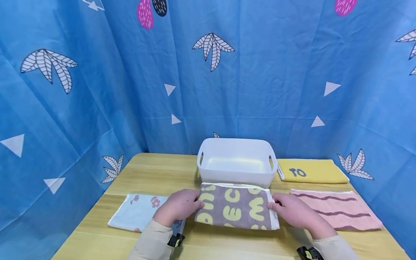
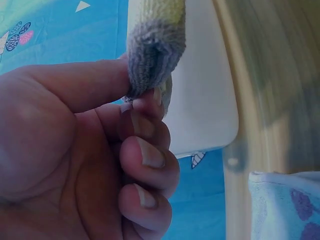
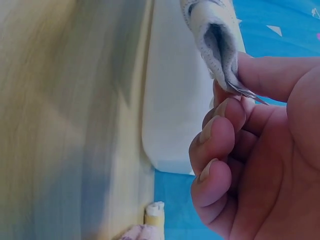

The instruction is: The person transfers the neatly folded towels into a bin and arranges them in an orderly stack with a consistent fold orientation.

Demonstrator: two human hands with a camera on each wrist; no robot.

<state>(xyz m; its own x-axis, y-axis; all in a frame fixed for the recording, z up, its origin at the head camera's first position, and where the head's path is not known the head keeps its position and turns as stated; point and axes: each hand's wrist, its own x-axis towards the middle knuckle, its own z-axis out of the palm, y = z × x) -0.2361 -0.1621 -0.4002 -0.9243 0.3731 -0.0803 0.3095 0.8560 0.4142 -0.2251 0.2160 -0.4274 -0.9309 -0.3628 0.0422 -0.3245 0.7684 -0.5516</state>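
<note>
A folded grey-purple towel (image 1: pixel 232 207) with yellow letters hangs between my two hands, just in front of the white basket (image 1: pixel 237 177). My left hand (image 1: pixel 182 206) pinches its left edge between thumb and fingers; in the left wrist view the towel's grey folded end (image 2: pixel 152 55) sits in that pinch. At the other side my right hand (image 1: pixel 294 211) pinches the white-bordered edge, and the right wrist view shows the layered white end (image 3: pixel 217 45) held by thumb and fingertips. The basket's inside looks bare, with a handle hole at each end.
On the wooden table (image 1: pixel 162 173), a light blue towel with flowers (image 1: pixel 136 213) lies at left, partly under my left forearm in view. A yellow towel (image 1: pixel 315 171) and a pink towel with wavy stripes (image 1: pixel 341 211) lie at right. Blue curtain (image 1: pixel 260 90) surrounds the table.
</note>
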